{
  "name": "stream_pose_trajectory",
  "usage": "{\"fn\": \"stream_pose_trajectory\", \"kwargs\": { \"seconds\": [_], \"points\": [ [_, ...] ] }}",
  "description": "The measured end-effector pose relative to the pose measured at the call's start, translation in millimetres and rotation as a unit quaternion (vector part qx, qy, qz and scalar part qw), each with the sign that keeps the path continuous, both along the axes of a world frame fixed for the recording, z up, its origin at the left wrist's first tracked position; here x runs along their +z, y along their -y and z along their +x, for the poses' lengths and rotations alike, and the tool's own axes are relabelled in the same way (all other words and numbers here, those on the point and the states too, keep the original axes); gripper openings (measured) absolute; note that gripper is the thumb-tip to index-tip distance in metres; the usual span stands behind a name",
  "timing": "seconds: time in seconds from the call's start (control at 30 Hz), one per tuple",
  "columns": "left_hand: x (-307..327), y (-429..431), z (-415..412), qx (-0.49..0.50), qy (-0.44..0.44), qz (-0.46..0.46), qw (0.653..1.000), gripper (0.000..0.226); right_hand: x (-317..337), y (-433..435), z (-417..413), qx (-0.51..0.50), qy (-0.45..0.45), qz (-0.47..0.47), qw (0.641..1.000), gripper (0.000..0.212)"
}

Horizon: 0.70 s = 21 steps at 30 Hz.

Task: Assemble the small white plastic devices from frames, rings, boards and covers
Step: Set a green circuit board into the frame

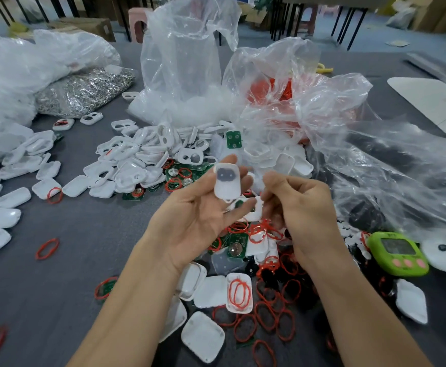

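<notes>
My left hand (198, 215) is palm up over the grey table and holds a white frame with a dark two-button pad (227, 182) on its fingers, the thumb at its lower end. My right hand (301, 207) is beside it, fingers curled, and grips a small white plastic part (255, 209) that is blurred. Below the hands lie red rubber rings (266, 313), green circuit boards (236, 247) and white covers (203, 337). One open cover (239, 292) has red rings inside it.
A heap of white frames (147, 154) and more boards lie behind the hands. White covers (4, 197) spread along the left. Clear plastic bags (184, 62) stand at the back, one with metal rings (84, 94). A green timer (398, 252) sits at the right.
</notes>
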<state>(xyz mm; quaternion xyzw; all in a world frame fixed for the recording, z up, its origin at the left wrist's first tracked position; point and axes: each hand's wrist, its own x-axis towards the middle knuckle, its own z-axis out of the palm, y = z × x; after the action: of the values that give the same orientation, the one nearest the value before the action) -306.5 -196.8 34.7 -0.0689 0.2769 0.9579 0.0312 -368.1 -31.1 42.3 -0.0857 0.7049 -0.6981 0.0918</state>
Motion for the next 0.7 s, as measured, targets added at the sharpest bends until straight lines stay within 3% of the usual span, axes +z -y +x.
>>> {"fn": "stream_pose_trajectory", "kwargs": {
  "seconds": [0.23,0.4,0.53,0.7],
  "points": [
    [-2,40,5,0.113,0.006,0.027,0.993,0.03,0,3,-22,-0.05,-0.142,0.215,0.965,0.021],
    [-1,52,7,0.128,-0.025,0.054,0.99,0.034,21,34,-39,0.071,-0.191,0.361,0.91,0.024],
    [1,62,9,0.128,-0.06,0.103,0.985,0.063,33,62,-46,0.2,-0.187,0.421,0.865,0.024],
    [-1,70,8,0.134,-0.063,0.127,0.981,0.042,25,89,-43,0.253,-0.176,0.467,0.829,0.009]
  ]
}}
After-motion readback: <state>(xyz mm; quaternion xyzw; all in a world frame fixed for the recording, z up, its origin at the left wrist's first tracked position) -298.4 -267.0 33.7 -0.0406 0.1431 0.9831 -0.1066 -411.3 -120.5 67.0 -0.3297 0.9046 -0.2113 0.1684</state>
